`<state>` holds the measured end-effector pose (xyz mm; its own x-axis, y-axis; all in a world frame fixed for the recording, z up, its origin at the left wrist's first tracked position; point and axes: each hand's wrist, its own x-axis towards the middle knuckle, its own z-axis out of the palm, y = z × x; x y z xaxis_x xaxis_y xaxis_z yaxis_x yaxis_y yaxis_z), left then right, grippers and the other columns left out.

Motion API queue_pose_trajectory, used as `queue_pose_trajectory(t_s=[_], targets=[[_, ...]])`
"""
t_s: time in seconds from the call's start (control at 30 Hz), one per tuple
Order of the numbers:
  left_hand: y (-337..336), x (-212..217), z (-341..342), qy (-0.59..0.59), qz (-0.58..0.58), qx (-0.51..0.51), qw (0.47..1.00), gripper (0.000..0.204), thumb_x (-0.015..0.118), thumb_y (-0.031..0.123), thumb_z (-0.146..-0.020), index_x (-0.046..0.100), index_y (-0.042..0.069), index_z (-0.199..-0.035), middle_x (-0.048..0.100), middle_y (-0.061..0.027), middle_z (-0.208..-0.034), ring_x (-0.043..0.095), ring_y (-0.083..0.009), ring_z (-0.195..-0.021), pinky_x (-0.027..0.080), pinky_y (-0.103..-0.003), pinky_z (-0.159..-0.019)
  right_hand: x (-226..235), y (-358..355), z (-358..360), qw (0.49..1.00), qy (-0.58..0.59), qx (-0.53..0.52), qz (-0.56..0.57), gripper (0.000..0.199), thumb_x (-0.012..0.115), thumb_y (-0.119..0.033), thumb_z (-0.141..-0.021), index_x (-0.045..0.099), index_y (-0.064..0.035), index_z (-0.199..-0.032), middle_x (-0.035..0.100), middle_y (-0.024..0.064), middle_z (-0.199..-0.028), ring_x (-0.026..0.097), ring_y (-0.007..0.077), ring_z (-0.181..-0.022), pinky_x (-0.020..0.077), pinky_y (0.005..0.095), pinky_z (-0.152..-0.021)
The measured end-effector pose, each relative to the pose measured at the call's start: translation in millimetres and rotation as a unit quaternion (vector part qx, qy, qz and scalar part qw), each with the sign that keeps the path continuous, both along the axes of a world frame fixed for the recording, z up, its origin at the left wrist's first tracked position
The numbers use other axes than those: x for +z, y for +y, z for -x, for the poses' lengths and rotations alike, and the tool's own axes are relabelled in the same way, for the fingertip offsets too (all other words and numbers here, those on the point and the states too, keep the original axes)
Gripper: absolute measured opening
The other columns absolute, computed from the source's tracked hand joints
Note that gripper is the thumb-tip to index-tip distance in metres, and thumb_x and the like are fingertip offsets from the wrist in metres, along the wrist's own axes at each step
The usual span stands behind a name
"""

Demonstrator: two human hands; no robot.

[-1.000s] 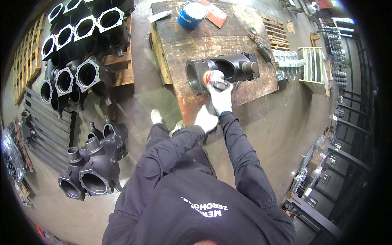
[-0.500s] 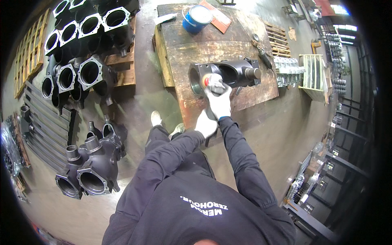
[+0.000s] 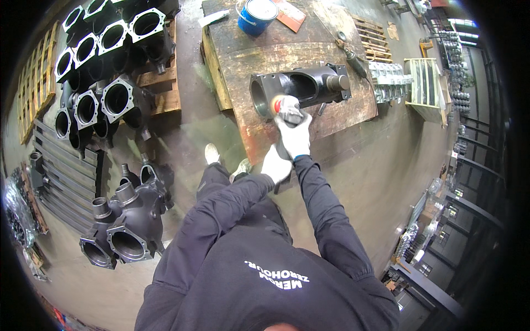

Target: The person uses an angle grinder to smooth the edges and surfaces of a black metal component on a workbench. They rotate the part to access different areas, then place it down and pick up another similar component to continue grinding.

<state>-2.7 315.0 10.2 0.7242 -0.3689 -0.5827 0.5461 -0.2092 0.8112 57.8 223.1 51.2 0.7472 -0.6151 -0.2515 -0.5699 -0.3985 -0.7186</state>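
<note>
A dark cast-iron housing (image 3: 326, 98) lies on its side on the worn wooden tabletop (image 3: 265, 52), with a wide round bore at its left end, an oval opening on top and a short round stub at its right. At its near side is an angle grinder (image 3: 290, 113) with a red disc, blurred around the rim. My gloved right hand (image 3: 295, 137) is closed round the grinder just behind its head. Lower and to the left, my gloved left hand (image 3: 276, 164) wraps the rear of the body. The disc is at the housing's near left edge; whether it touches cannot be made out.
A blue paint can (image 3: 258, 15) and a reddish flat sheet (image 3: 290, 15) lie at the table's far edge. Another corded power tool (image 3: 353, 59) rests at the far right. More dark castings (image 3: 118, 99) stand at left, some on pallets, others on the floor (image 3: 190, 121).
The grinder and both hands stay close to the housing's near left edge, with only a slight shift. The whole view has moved a little, so the tabletop and can sit higher and further left.
</note>
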Motion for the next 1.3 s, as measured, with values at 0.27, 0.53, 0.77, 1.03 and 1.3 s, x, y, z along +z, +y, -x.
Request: queue_pose_trajectory(t_s=[0.27, 0.53, 0.77, 1.03, 1.3], targets=[[-8, -12, 21, -0.070, -0.004, -0.032, 0.997, 0.052, 0.069, 0.023, -0.081, 0.054, -0.006, -0.120, 0.065, -0.0340, -0.114, 0.064, -0.0467, -0.113, 0.051, -0.046, -0.096, -4, -5, 23, 1.000, -0.012, 0.006, 0.002, 0.085, 0.088, -0.034, -0.078, 0.038, -0.0018, -0.139, 0.060, 0.0231, -0.130, 0.061, 0.0307, -0.121, 0.0481, 0.0404, -0.103], [-21, -12, 2, 0.006, -0.012, -0.036, 0.999, 0.063, 0.073, 0.028, -0.077, 0.052, -0.007, -0.126, 0.066, -0.0328, -0.117, 0.065, -0.0448, -0.114, 0.051, -0.045, -0.099, -4, -21, 5, 1.000, -0.004, -0.015, 0.001, 0.084, 0.088, -0.034, -0.078, 0.038, -0.0012, -0.138, 0.060, 0.0211, -0.128, 0.061, 0.0286, -0.118, 0.0485, 0.0406, -0.102], [15, -5, 60, -0.035, -0.011, 0.000, 0.999, 0.064, 0.075, 0.020, -0.076, 0.049, -0.009, -0.127, 0.065, -0.0334, -0.116, 0.064, -0.0458, -0.113, 0.050, -0.046, -0.097, 6, 16, 52, 0.999, 0.045, 0.015, -0.013, 0.086, 0.087, -0.036, -0.080, 0.038, -0.0040, -0.143, 0.060, 0.0220, -0.132, 0.060, 0.0297, -0.122, 0.0475, 0.0409, -0.105], [1, -4, 66, -0.073, 0.013, 0.056, 0.996, 0.055, 0.072, 0.018, -0.077, 0.052, -0.009, -0.120, 0.065, -0.0307, -0.113, 0.064, -0.0448, -0.111, 0.050, -0.045, -0.096, 5, 8, 54, 0.999, 0.027, 0.030, 0.006, 0.088, 0.086, -0.041, -0.079, 0.037, -0.0082, -0.144, 0.064, 0.0256, -0.128, 0.065, 0.0380, -0.120, 0.0508, 0.0445, -0.101], [-62, 25, 91, -0.155, 0.198, 0.174, 0.952, 0.047, 0.064, 0.008, -0.086, 0.050, -0.005, -0.129, 0.067, -0.0218, -0.115, 0.063, -0.0382, -0.116, 0.048, -0.042, -0.100, 79, -31, 65, 0.996, 0.043, 0.073, 0.002, 0.088, 0.086, -0.043, -0.078, 0.037, -0.0143, -0.146, 0.067, 0.0255, -0.124, 0.067, 0.0401, -0.116, 0.0519, 0.0461, -0.098]])
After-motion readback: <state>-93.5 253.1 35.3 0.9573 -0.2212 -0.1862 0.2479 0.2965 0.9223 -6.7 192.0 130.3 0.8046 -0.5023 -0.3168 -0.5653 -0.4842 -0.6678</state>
